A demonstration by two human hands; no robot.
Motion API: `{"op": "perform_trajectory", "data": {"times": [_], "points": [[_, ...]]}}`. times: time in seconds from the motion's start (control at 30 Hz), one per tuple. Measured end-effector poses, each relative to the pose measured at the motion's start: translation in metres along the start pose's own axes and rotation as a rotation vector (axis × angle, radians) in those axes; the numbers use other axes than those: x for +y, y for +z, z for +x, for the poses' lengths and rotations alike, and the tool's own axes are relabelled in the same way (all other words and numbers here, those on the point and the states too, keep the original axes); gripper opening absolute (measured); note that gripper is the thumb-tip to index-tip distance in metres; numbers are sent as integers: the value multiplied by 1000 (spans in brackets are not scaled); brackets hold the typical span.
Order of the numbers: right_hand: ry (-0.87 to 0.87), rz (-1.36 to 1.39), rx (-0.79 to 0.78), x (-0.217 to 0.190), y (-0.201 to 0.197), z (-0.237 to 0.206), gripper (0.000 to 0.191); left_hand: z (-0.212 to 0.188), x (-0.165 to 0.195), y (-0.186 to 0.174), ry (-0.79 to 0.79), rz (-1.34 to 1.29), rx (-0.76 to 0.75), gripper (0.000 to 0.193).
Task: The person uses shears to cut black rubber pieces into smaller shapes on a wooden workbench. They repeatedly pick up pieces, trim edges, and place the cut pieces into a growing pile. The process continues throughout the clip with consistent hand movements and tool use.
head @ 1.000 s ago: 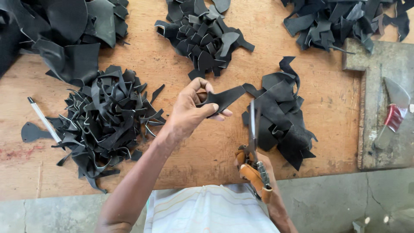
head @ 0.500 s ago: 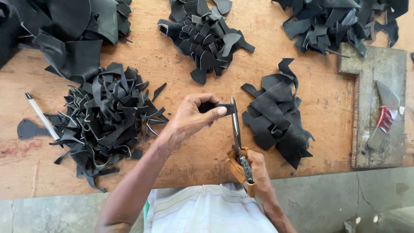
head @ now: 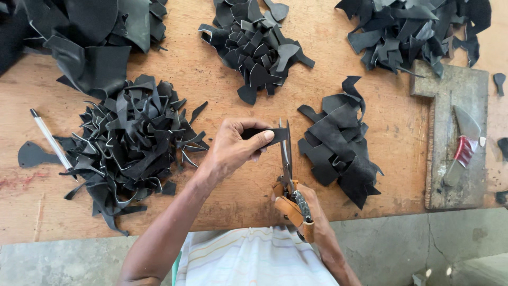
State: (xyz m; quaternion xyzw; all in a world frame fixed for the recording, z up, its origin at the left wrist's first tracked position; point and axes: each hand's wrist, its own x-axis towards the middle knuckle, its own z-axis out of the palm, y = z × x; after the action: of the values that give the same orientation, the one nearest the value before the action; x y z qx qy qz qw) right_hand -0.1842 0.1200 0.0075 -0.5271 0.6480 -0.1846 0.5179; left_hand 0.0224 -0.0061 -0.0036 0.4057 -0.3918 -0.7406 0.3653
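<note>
Pinching a small black leather piece (head: 263, 133), the left hand (head: 230, 148) risks a nick: its thumb sits at nine o'clock of the scissors (head: 288, 164), gripped by the right hand (head: 304, 212)

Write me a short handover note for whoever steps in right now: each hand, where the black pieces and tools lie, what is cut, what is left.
Left hand: pinches a small black piece above the wooden table.
Right hand: grips the scissors by their tan handles, blades up beside that piece; whether they are biting it cannot be told.
Piles: curled offcut strips to the left, small shaped pieces at top centre, larger scraps to the right, big sheets top left, more pieces top right.
Pen at left edge; knife on the stone slab at right.
Done: many pieces cut. Left: the held piece, the uncut sheets.
</note>
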Motion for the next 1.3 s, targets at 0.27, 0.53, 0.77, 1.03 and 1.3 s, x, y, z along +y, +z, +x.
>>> {"op": "perform_trajectory", "data": {"times": [0.27, 0.53, 0.77, 1.03, 1.3], "points": [[82, -35, -5, -25, 0, 3, 14, 0, -4, 5, 3, 35, 10, 16], [35, -54, -30, -35, -2, 3, 17, -4, -4, 6, -48, 20, 0, 17], [-55, 141, -65, -20, -4, 2, 24, -7, -4, 6, -42, 17, -3, 18], [110, 571, -44, 35, 8, 2, 28, -10, -16, 4, -90, -70, -41, 18], [-39, 304, -80, 53, 10, -19, 22, -12, -48, 3, -185, -199, -71, 17]]}}
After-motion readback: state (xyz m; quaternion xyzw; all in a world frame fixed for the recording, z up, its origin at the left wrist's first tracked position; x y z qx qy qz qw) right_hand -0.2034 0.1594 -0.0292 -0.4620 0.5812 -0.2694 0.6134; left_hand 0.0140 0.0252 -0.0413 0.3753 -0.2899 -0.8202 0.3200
